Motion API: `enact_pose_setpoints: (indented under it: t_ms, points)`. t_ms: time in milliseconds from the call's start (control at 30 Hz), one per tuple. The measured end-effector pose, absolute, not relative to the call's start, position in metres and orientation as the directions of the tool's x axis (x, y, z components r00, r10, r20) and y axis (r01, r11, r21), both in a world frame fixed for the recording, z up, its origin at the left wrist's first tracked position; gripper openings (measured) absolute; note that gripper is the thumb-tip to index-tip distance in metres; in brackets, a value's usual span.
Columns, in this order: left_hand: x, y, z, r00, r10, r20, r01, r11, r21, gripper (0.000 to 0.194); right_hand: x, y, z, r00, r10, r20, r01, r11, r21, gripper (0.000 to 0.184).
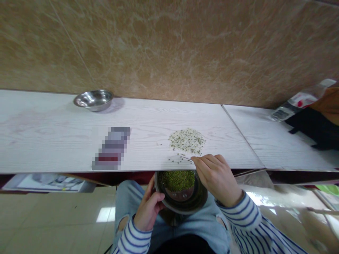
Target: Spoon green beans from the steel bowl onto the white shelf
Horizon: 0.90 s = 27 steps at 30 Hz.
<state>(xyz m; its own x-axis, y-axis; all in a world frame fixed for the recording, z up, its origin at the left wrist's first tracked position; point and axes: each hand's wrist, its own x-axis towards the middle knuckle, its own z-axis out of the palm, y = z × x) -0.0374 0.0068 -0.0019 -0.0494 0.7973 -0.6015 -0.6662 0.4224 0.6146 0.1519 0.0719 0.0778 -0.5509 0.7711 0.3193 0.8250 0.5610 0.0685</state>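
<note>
Below the table's front edge, my left hand [151, 204] is closed on the near left rim of a dark round bowl [194, 208] held over my lap. Green mung beans [178, 180] lie inside, towards its far side. At the table edge, my right hand [215, 178] pinches a thin metal spoon [182, 157], its tip pointing left just above the white tabletop. A few loose beans lie around the spoon. Just beyond it is a flat pile of white grains mixed with green beans [187, 140].
An empty-looking steel bowl [94, 100] stands near the wall, back left. A pixelated flat item [112, 148] lies at left. On the right are a clear plastic bottle [299, 102] and a black and orange item [320, 120]. Papers [50, 182] sit on a shelf under the tabletop.
</note>
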Motion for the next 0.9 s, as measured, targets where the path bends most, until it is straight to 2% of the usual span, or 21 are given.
enact_pose_setpoints:
  t_ms: [367, 900]
  points:
    - [-0.044, 0.006, 0.0, -0.051, 0.801, -0.596, -0.661, 0.42, 0.622, 0.075, 0.129, 0.075, 0.077, -0.614, 0.737, 0.285, 0.778, 0.626, 0.057, 0.024]
    - [-0.043, 0.007, -0.005, -0.06, 0.796, -0.603, -0.664, 0.419, 0.62, 0.079, 0.133, 0.067, 0.08, -0.673, 0.689, 0.268, 0.706, 0.707, -0.047, 0.025]
